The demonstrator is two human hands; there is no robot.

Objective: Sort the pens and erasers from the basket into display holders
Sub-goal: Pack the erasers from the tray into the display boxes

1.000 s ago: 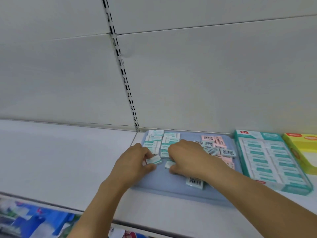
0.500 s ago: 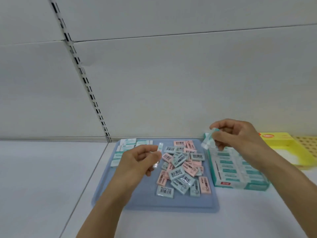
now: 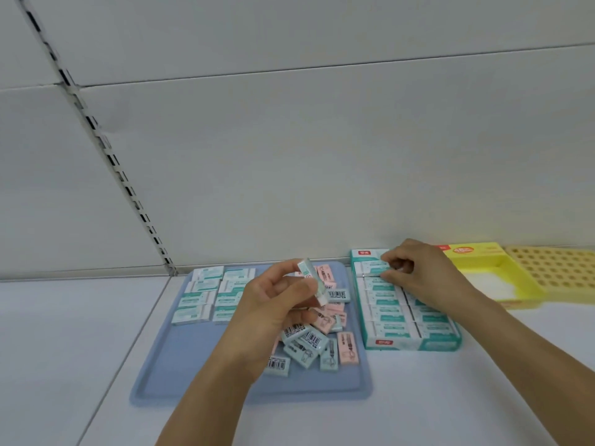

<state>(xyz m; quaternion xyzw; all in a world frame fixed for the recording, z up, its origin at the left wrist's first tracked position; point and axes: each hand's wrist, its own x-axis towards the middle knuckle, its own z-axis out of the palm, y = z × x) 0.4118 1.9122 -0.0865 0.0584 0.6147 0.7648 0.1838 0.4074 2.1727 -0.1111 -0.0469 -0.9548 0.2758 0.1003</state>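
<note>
A blue tray (image 3: 199,378) lies on the white shelf, carrying rows of white-teal erasers (image 3: 206,297) at its far left and a loose pile of pink and pale-blue erasers (image 3: 309,342). My left hand (image 3: 273,304) hovers over the pile and pinches one white-teal eraser (image 3: 310,278) upright between thumb and fingers. To the right stands a teal display box (image 3: 409,344) filled with rows of white-teal erasers. My right hand (image 3: 421,275) is at the box's far end, its curled fingers pressing an eraser (image 3: 375,268) into the back row.
A yellow display box (image 3: 521,284) stands right of the teal one, and a yellow holder with many round holes (image 3: 560,268) lies beyond it. A white back wall with a slotted upright (image 3: 128,185) rises behind the shelf.
My right hand carried its eraser down from above the teal box into the box's back row. My left hand rose slightly and turned its eraser upright. The view shifted right.
</note>
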